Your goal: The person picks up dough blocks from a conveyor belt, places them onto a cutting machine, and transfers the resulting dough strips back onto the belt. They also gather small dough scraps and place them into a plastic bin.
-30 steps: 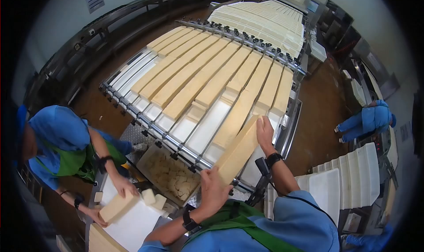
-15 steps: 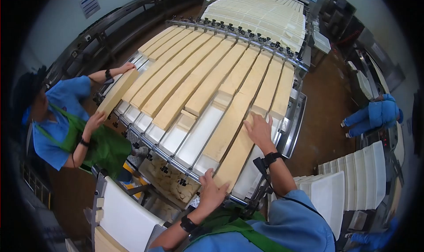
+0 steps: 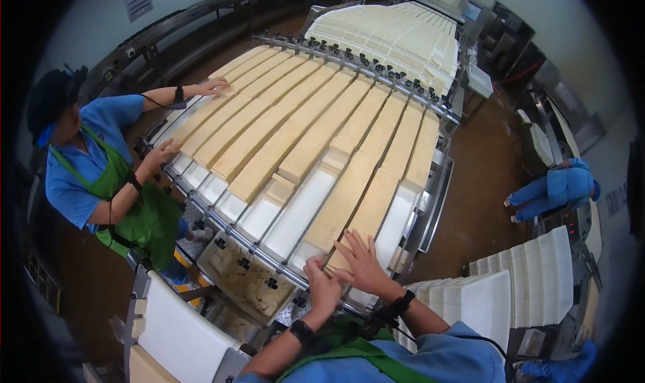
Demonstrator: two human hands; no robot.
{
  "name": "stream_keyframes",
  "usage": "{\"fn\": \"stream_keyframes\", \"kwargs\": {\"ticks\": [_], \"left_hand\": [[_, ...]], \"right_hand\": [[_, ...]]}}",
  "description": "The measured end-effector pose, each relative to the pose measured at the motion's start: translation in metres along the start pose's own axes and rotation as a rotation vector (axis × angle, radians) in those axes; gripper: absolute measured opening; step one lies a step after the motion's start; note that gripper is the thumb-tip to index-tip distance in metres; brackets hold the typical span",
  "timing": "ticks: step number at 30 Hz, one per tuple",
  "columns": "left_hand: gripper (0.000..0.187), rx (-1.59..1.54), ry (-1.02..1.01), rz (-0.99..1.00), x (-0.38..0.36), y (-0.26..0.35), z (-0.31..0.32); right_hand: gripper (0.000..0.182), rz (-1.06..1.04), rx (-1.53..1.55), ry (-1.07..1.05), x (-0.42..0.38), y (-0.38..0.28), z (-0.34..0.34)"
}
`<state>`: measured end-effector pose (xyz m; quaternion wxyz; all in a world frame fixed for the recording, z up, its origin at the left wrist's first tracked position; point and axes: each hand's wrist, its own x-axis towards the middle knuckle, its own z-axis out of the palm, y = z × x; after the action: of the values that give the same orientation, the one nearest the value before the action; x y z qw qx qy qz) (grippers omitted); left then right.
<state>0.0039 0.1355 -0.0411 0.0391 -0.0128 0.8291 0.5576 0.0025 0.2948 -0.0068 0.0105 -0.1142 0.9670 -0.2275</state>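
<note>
Long pale slabs (image 3: pixel 295 134) lie in lanes between thin metal rods on a white surface. My left hand (image 3: pixel 322 289) is at the near end of one slab (image 3: pixel 368 211), its fingers bent against the end near the front rail; what its fingertips hold, if anything, is hidden. Just to its right, my right hand (image 3: pixel 365 265) rests over the same slab's near end with its fingers spread. Beside that slab, on the left, lies another long slab (image 3: pixel 336 215). A short piece (image 3: pixel 279 189) sits at the end of a lane further left.
A co-worker (image 3: pixel 101 161) in a green apron touches the leftmost slab. Below the front rail (image 3: pixel 235 232) is a bin of scraps (image 3: pixel 252 285). Stacked white trays (image 3: pixel 524 275) stand at the right. Another person (image 3: pixel 561 188) is beyond them.
My right hand has moved down the slab toward my left hand. The co-worker's slab now lies on the surface in the left lanes, and one of the co-worker's hands has shifted further up it.
</note>
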Motion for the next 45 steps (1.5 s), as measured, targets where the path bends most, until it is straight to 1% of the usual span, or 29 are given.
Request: {"fn": "stream_keyframes", "kwargs": {"ticks": [2, 5, 7, 9, 10, 11, 13, 14, 15, 16, 18, 19, 20, 21, 23, 25, 26, 27, 28, 29, 31, 32, 34, 36, 37, 38, 39, 42, 45], "left_hand": [[0.067, -0.022, -0.037, -0.042, 0.001, 0.004, -0.004], [0.069, -0.023, -0.078, -0.014, -0.002, -0.008, -0.012], [0.07, -0.041, -0.104, -0.063, -0.009, -0.009, -0.038], [0.068, -0.493, -0.223, -0.065, -0.02, -0.02, -0.083], [0.063, -0.512, -0.214, -0.01, -0.027, -0.025, -0.111], [0.063, -0.517, -0.158, -0.039, -0.032, -0.034, -0.138], [0.068, -0.686, 0.026, -0.265, -0.049, -0.059, -0.196], [0.071, -0.277, 0.213, -0.118, -0.06, -0.074, -0.221], [0.073, 0.164, 0.389, -0.024, -0.074, -0.09, -0.245], [0.073, 0.109, 0.523, -0.116, -0.091, -0.098, -0.264], [0.062, 0.092, 0.744, -0.141, -0.134, -0.113, -0.3], [0.058, 0.086, 0.82, -0.148, -0.159, -0.126, -0.319], [0.048, 0.078, 0.936, -0.183, -0.185, -0.145, -0.334], [0.048, 0.083, 1.005, -0.226, -0.212, -0.164, -0.346], [0.041, 0.209, 1.394, -0.329, -0.265, -0.193, -0.367], [0.04, 0.181, 1.659, -0.591, -0.306, -0.216, -0.367], [0.04, 0.165, 1.677, -0.601, -0.33, -0.236, -0.374], [0.042, 0.156, 1.728, -0.682, -0.353, -0.258, -0.382], [0.045, 0.149, 1.776, -0.765, -0.364, -0.277, -0.384], [0.045, 0.136, 1.788, -0.772, -0.366, -0.282, -0.388], [0.056, 0.28, 1.622, -0.866, -0.373, -0.282, -0.398], [0.056, 0.275, 1.627, -0.872, -0.373, -0.284, -0.401], [0.067, 0.282, 1.546, -0.787, -0.367, -0.288, -0.41], [0.07, 0.243, 1.517, -0.818, -0.363, -0.277, -0.419], [0.072, 0.211, 1.486, -0.851, -0.362, -0.27, -0.423], [0.075, 0.218, 1.483, -0.844, -0.361, -0.265, -0.425], [0.075, 0.216, 1.48, -0.844, -0.359, -0.262, -0.426], [0.08, 0.197, 1.464, -0.897, -0.356, -0.258, -0.429], [0.079, 0.118, 1.443, -0.92, -0.358, -0.253, -0.435]], "right_hand": [[0.08, -0.028, -0.077, -0.02, 0.002, 0.002, 0.004], [0.083, -0.054, -0.181, -0.012, 0.003, 0.007, 0.008], [0.083, -0.075, -0.221, 0.012, 0.004, 0.01, 0.008], [0.081, -0.078, -0.241, -0.009, 0.005, 0.012, 0.012], [0.081, -0.057, -0.287, 0.011, 0.006, 0.018, 0.019], [0.08, -0.055, -0.327, 0.02, 0.007, 0.021, 0.024], [0.076, -0.006, -0.219, 0.003, 0.013, 0.014, 0.016], [0.074, 0.033, -0.213, -0.056, 0.016, -0.007, 0.003], [0.077, -0.019, -0.178, -0.011, 0.016, 0.002, 0.01], [0.08, -0.051, -0.206, -0.045, 0.017, 0.009, 0.011], [0.094, 0.003, -0.386, -0.11, 0.031, -0.004, 0.005], [0.099, 0.006, -0.639, -0.183, 0.047, -0.043, -0.003], [0.098, -0.051, -0.588, 0.055, 0.063, -0.058, 0.009], [0.091, -0.229, -0.558, 0.199, 0.081, -0.098, 0.018], [0.078, -0.516, -0.212, 0.215, 0.112, -0.199, 0.051], [0.068, -0.718, 0.119, -0.048, 0.108, -0.319, 0.082], [0.065, -0.946, 0.141, -0.103, 0.107, -0.368, 0.109], [0.064, -1.013, 0.236, -0.303, 0.091, -0.432, 0.126], [0.061, -1.154, 0.403, -0.365, 0.082, -0.468, 0.168], [0.058, -1.292, 0.471, -0.494, 0.07, -0.516, 0.19], [0.055, -1.406, 0.454, -0.591, 0.049, -0.595, 0.241], [0.05, -1.403, 0.434, -0.604, 0.041, -0.628, 0.264], [0.046, -1.435, 0.337, -0.511, 0.04, -0.675, 0.338], [0.043, -1.397, -0.118, -0.453, 0.044, -0.717, 0.388], [0.043, -1.397, -0.121, -0.451, 0.05, -0.729, 0.418], [0.04, -1.294, -0.202, -0.427, 0.056, -0.737, 0.449], [0.038, -1.189, -0.279, -0.404, 0.06, -0.741, 0.466], [0.029, -1.076, -0.285, -0.365, 0.061, -0.745, 0.474], [0.033, -1.057, -0.296, -0.349, 0.056, -0.746, 0.475]]}}
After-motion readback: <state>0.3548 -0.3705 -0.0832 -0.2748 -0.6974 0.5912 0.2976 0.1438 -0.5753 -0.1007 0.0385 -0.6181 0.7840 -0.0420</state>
